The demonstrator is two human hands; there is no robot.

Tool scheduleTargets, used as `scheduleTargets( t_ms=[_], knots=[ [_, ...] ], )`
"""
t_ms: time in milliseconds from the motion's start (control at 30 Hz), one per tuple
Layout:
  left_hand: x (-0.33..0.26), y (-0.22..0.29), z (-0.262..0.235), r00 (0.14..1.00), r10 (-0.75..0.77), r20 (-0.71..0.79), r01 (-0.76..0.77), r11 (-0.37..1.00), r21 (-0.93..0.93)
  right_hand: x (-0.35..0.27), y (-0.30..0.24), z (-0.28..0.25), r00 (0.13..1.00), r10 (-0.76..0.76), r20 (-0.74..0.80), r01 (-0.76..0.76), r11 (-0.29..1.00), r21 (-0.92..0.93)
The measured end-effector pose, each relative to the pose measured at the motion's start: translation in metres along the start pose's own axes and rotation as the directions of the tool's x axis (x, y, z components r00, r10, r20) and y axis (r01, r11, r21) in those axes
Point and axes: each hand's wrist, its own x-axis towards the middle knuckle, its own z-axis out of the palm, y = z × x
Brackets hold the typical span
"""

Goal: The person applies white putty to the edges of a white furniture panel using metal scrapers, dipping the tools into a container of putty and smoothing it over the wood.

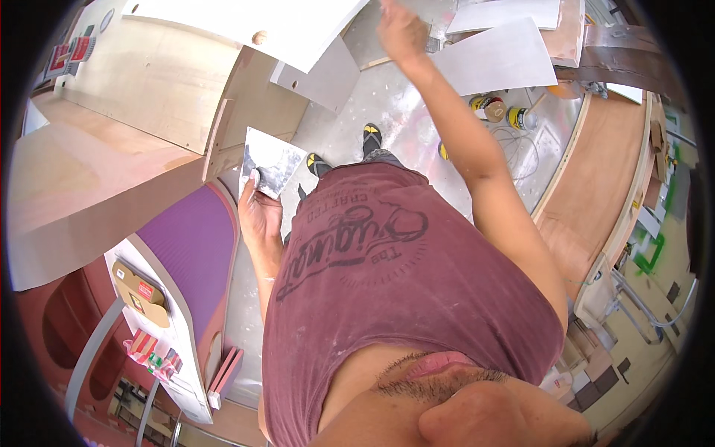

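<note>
My left hand (pixel 261 212) grips a flat, pale square plate (pixel 269 160) by its lower edge, thumb on top. Dark grey smears mark the plate's upper face. Stretched out forward, my right hand (pixel 403 36) is curled near the top edge of the view. Whatever its fingers may hold is hidden or too small to name. It is nearest to a large white panel (pixel 298 26) with a round hole, which lies at the upper left, and to white boards on the right.
Below the panel stands a plywood cabinet (pixel 156 71). White boards (pixel 497 61) lie at the upper right, near yellow-and-black cans (pixel 488 109) on the grey floor (pixel 357 100). A long curved wooden piece (pixel 596 164) runs down the right; a purple curved panel (pixel 182 249) stands left.
</note>
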Motion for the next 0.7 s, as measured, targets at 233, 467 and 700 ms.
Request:
scheduleTargets(
  t_ms=[233,467,700],
  knots=[
    [0.002,-0.001,0.004,0.999,0.001,0.038,-0.001,1.000,0.003,-0.078,-0.044,-0.007,0.973,-0.229,-0.024,0.229,0.952,0.202],
    [0.001,0.000,0.001,0.999,0.003,0.039,-0.002,1.000,-0.013,-0.045,-0.023,-0.009,0.996,-0.052,-0.066,0.061,0.986,0.153],
    [0.000,-0.002,-0.003,1.000,0.020,0.003,-0.020,1.000,-0.017,-0.095,-0.056,0.003,0.945,-0.317,-0.080,0.326,0.934,0.148]
  ],
)
